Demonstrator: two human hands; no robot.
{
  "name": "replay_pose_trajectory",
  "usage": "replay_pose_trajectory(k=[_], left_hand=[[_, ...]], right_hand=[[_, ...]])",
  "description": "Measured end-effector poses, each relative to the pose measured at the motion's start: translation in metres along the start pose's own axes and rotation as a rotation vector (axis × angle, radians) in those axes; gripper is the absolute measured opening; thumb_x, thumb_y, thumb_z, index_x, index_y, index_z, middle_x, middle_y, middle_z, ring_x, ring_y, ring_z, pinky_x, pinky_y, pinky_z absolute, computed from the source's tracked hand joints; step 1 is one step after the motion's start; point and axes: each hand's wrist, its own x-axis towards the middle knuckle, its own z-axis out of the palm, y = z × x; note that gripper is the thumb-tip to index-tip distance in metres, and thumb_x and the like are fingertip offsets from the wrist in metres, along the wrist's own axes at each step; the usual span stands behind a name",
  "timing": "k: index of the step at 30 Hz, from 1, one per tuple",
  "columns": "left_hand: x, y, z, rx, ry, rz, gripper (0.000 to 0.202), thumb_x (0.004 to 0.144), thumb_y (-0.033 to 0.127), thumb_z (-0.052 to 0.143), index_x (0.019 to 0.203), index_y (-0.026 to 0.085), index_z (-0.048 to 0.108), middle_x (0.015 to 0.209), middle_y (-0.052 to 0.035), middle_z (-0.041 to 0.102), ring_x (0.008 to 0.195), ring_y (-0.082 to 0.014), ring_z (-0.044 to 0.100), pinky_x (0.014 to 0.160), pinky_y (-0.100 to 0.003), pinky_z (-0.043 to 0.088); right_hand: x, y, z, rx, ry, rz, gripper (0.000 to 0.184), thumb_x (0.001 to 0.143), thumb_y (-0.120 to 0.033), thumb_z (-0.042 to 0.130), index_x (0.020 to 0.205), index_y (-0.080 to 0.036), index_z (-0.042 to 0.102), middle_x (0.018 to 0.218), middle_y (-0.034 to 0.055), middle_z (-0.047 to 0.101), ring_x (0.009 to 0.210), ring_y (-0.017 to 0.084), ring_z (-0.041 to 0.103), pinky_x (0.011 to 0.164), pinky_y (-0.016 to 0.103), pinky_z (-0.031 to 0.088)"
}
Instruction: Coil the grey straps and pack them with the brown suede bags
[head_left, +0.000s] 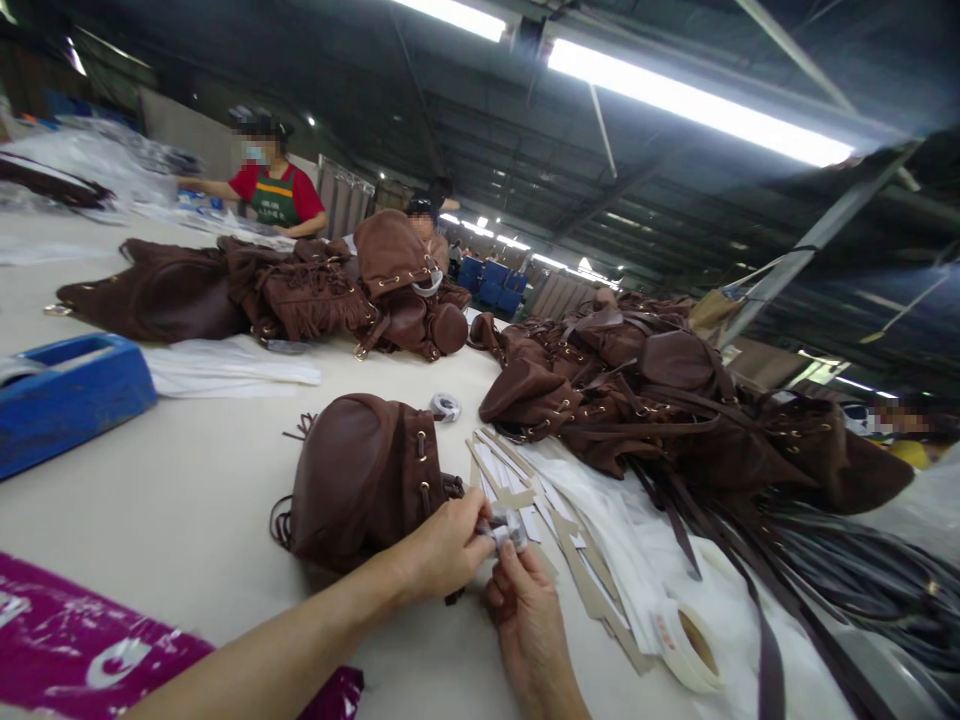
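Note:
A dark brown drawstring bag (356, 480) lies on its side on the pale table, with metal eyelets around its gathered mouth. Just off that mouth, my left hand (450, 545) pinches one end of a small clear-and-white wrapped piece (508, 530). The thumb and fingers of my right hand (525, 605) close on the other side of the same piece. What is inside the wrapping is too small to make out. Behind the bag sits a small roll of whitish tape (445, 407).
Brown bags are heaped at the back left (300, 290) and right (615, 380). Card strips (592, 570) and a tape roll (688, 645) lie to the right. A blue tape dispenser (75, 400) and a purple plastic bag (97, 650) are at left. A person (277, 190) works across the table.

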Motion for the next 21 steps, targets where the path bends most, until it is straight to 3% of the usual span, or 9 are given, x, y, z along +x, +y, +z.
replay_pose_trajectory(k=[4, 10, 16, 21], left_hand=[[-0.003, 0.003, 0.002, 0.052, -0.011, 0.041, 0.027, 0.08, 0.01, 0.049, 0.104, 0.02, 0.04, 0.09, -0.0047, 0.062, 0.081, -0.0188, 0.06, 0.073, -0.026, 0.043], [-0.005, 0.007, 0.005, 0.085, -0.009, 0.052, 0.036, 0.079, 0.008, 0.051, 0.109, 0.022, 0.037, 0.096, -0.0055, 0.063, 0.089, -0.0206, 0.062, 0.077, -0.027, 0.044], [-0.005, 0.009, 0.001, -0.03, -0.057, 0.059, 0.031, 0.078, 0.009, 0.052, 0.104, 0.021, 0.04, 0.086, -0.0013, 0.063, 0.08, -0.017, 0.061, 0.07, -0.024, 0.043], [-0.001, 0.004, -0.002, -0.135, -0.08, -0.012, 0.017, 0.074, 0.012, 0.058, 0.087, 0.018, 0.049, 0.074, 0.0023, 0.057, 0.069, -0.0137, 0.054, 0.06, -0.021, 0.04]], right_hand=[[-0.001, 0.0, -0.005, 0.007, -0.02, -0.032, 0.034, 0.062, -0.043, 0.083, 0.073, -0.018, 0.063, 0.05, -0.011, 0.03, 0.044, 0.005, 0.023, 0.039, 0.017, 0.021], [0.001, -0.008, -0.009, 0.101, -0.156, 0.045, 0.032, 0.065, -0.037, 0.083, 0.085, -0.017, 0.067, 0.055, -0.0117, 0.026, 0.046, 0.004, 0.012, 0.039, 0.016, 0.016], [0.003, -0.012, -0.018, 0.084, -0.244, 0.142, 0.034, 0.066, -0.037, 0.083, 0.085, -0.018, 0.063, 0.055, -0.012, 0.029, 0.046, 0.003, 0.008, 0.039, 0.014, 0.014], [0.003, -0.015, -0.017, -0.002, -0.245, 0.15, 0.039, 0.063, -0.041, 0.084, 0.084, -0.017, 0.063, 0.054, -0.0125, 0.03, 0.044, 0.002, 0.009, 0.038, 0.015, 0.014]])
